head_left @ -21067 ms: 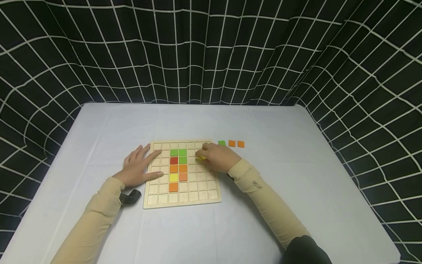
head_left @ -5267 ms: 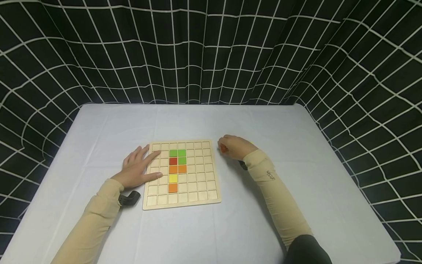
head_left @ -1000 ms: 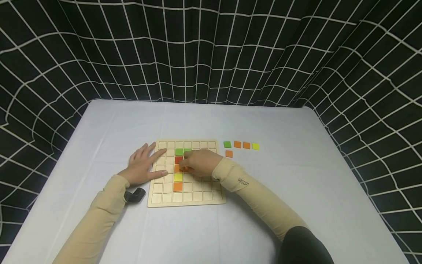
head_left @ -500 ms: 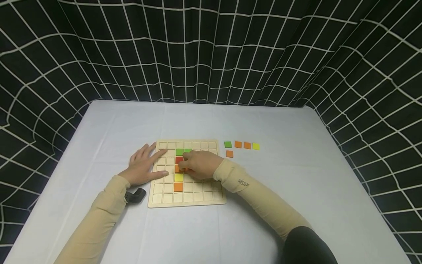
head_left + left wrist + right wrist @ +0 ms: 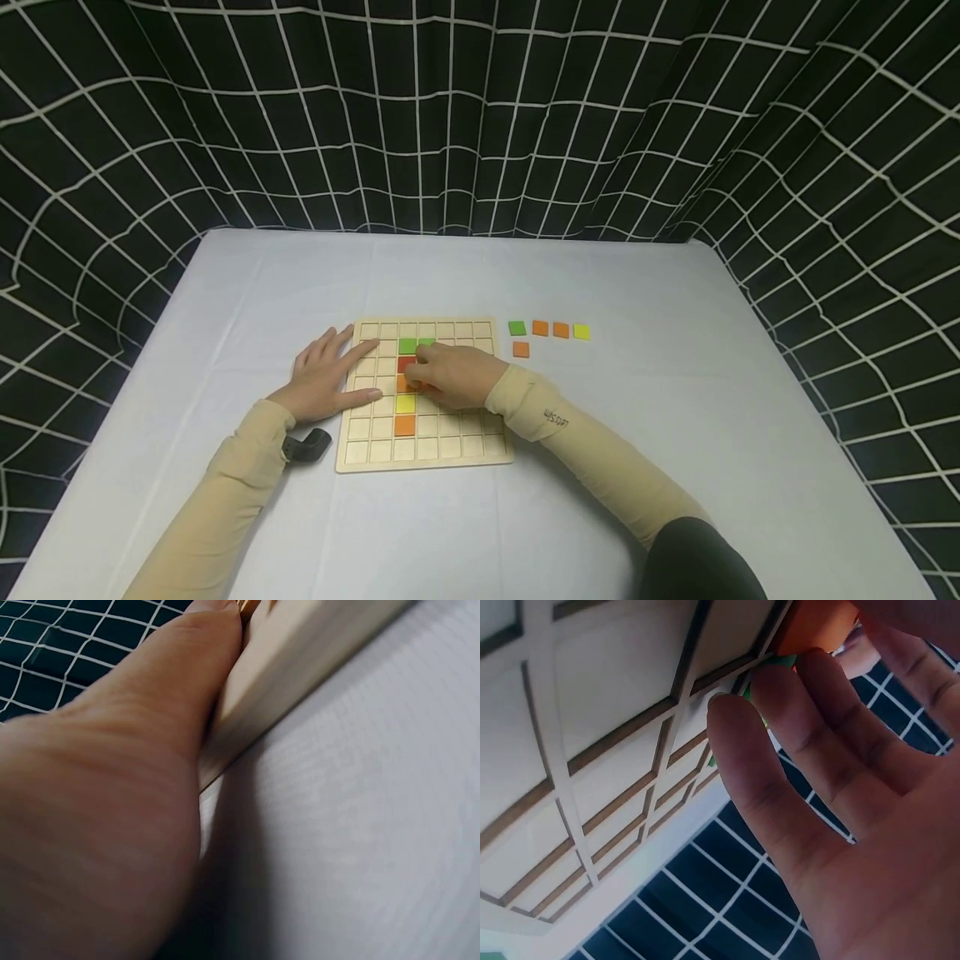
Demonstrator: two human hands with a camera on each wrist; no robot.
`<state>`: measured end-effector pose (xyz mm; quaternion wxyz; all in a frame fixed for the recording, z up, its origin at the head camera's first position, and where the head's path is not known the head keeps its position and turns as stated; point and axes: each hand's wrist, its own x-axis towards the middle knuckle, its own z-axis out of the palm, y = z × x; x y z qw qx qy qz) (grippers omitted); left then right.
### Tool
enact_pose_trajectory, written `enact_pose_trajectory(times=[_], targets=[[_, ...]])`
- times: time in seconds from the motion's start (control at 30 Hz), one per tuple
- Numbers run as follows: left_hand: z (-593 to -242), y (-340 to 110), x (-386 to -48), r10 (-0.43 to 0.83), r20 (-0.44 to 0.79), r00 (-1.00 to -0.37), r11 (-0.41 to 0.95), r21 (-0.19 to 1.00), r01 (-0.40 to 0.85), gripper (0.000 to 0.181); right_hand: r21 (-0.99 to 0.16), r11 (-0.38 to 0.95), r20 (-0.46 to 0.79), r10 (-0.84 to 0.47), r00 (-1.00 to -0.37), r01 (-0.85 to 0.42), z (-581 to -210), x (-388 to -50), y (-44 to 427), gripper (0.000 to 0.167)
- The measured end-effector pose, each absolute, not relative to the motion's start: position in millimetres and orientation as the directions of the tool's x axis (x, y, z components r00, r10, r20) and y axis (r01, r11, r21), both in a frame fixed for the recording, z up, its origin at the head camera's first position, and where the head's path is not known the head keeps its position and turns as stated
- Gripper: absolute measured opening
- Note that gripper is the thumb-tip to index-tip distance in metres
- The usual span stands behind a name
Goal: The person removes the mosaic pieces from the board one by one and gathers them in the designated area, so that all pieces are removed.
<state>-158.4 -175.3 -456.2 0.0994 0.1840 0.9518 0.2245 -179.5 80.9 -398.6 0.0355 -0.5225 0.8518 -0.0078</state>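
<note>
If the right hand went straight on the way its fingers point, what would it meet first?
Probably the orange tile between the red one and the yellow one, partly hidden by the right hand; bare cells, then the left hand, lie beyond. Depth is unclear, so the hand might pass over it.

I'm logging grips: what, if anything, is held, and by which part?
The right hand is at an orange square tile; whether pinched, I cannot tell. The left hand holds nothing.

The pale wooden board (image 5: 468,427) lies flat, the left hand (image 5: 318,385) on its nine o'clock edge. The right hand (image 5: 459,375) pinches an orange tile (image 5: 816,626). Five loose tiles (image 5: 540,328) lie off the board at two o'clock.
</note>
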Motion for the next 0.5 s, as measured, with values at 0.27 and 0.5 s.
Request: enact_pose_trajectory(times=[0.27,0.5], targets=[[-455.6,-174.9,-157.5,0.396,-0.108,-0.912,0.83,0.467,0.305,0.083,-0.064,0.5,-0.074,-0.866,-0.495,-0.864,-398.9,-179.2,81.9,0.021],[-454.7,-174.9,-156.7,0.392,-0.112,-0.913,0.831,0.47,0.299,0.084,-0.176,0.515,-0.013,-0.853,-0.521,-0.839,-391.3,-185.5,84.8,0.019]])
